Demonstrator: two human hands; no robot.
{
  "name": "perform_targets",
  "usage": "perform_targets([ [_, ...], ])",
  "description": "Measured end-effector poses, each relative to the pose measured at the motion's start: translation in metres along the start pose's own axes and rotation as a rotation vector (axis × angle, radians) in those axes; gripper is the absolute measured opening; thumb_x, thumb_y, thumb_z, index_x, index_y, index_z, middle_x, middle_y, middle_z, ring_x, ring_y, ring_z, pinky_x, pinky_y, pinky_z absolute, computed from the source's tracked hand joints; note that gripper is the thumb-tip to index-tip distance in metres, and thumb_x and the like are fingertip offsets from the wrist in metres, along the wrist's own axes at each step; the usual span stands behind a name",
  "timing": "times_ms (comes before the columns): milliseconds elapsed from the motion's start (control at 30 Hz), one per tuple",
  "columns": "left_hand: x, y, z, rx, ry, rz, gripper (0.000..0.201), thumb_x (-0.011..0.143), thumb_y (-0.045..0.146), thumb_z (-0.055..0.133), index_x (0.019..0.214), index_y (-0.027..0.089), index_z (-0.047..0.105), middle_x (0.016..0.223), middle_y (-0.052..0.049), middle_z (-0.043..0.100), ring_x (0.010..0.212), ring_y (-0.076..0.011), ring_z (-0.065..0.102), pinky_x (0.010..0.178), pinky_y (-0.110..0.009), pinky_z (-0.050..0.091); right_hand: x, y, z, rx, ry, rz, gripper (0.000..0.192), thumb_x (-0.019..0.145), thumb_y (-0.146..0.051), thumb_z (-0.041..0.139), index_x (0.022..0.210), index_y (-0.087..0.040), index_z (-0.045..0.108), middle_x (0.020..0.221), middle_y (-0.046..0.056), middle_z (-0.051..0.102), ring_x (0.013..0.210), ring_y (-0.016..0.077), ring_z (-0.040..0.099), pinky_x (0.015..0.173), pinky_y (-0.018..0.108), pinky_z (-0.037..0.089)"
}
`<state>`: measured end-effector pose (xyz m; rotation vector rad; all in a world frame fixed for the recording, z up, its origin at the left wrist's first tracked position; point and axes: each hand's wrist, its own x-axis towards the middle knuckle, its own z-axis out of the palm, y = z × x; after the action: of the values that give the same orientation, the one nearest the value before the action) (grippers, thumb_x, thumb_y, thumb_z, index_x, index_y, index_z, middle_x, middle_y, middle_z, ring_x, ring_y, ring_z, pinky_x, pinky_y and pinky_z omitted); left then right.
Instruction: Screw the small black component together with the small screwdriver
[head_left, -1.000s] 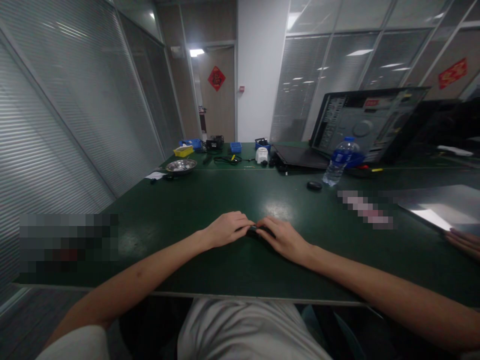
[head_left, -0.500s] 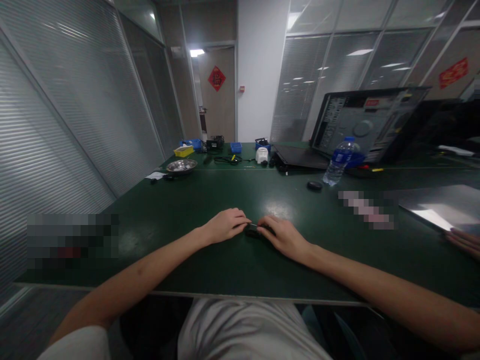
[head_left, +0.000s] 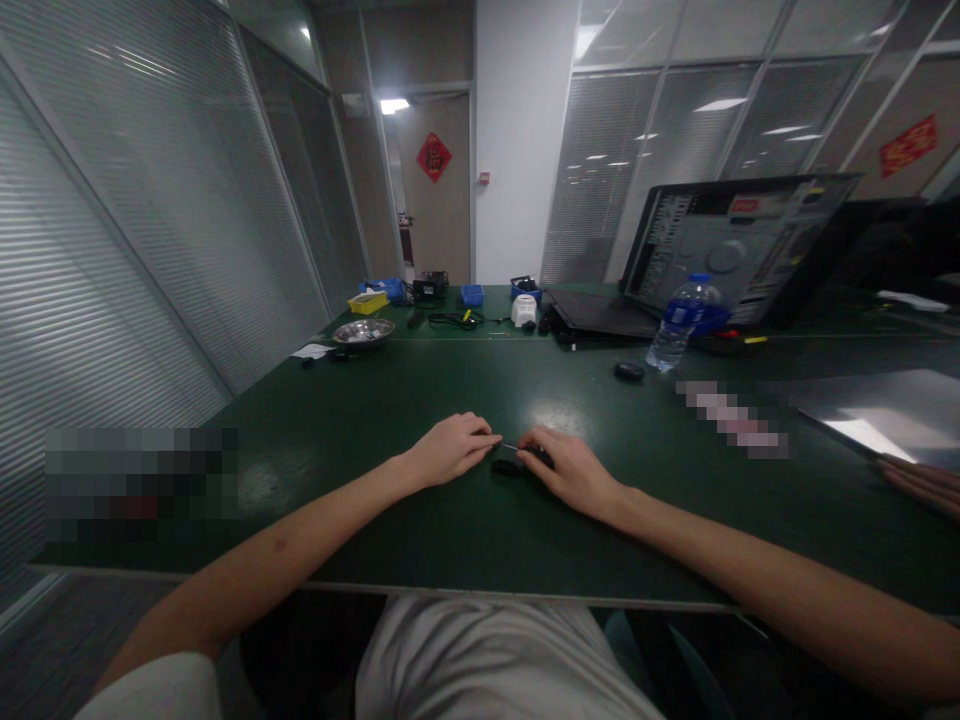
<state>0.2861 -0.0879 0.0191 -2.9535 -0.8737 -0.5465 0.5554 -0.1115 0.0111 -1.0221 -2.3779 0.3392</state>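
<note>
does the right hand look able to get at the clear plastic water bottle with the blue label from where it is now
Probably yes. The right hand rests by a small black object, and bare green table runs up to the clear plastic water bottle; only a small dark round object lies near that path.

small dark object point(head_left: 510, 464) too small to identify, half covered by right hand point(head_left: 571, 467)

Dim, edge-warped view; tabletop glare
</note>
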Motion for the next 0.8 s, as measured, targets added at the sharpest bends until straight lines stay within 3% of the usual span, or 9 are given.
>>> perform_targets([
  [533,-0.003,-0.001,-0.008,-0.093,-0.091,0.01,0.042,0.101,0.02,0.047,0.142,0.023,0.058,0.143,-0.011,0.058,0.131,-0.0258,0.052,0.106,-0.042,0.043,0.001,-0.001,-0.001,-0.006,0.008,0.005,0.018,0.105,-0.036,0.051,0.107,-0.021,0.062,0.096,0.004,0.068,0.08,0.0174,0.062,0.072,0.03,0.045],
  [667,-0.002,0.006,-0.011,-0.228,-0.034,-0.057,0.044,0.093,0.012,0.052,0.136,0.02,0.061,0.136,-0.009,0.064,0.125,-0.0248,0.057,0.109,-0.042,0.042,0.001,-0.002,-0.002,0.023,0.025,0.007,0.019,0.105,-0.036,0.051,0.106,-0.021,0.062,0.097,0.004,0.069,0.082,0.0175,0.063,0.073,0.03,0.046],
  [800,0.001,0.014,-0.013,-0.351,0.04,-0.1,0.032,0.096,0.027,0.06,0.127,0.02,0.065,0.128,-0.01,0.066,0.12,-0.0247,0.059,0.107,-0.041,0.045,0.001,-0.002,-0.003,0.04,0.057,0.007,0.021,0.105,-0.037,0.05,0.107,-0.021,0.063,0.095,0.005,0.069,0.083,0.0186,0.064,0.074,0.031,0.048],
])
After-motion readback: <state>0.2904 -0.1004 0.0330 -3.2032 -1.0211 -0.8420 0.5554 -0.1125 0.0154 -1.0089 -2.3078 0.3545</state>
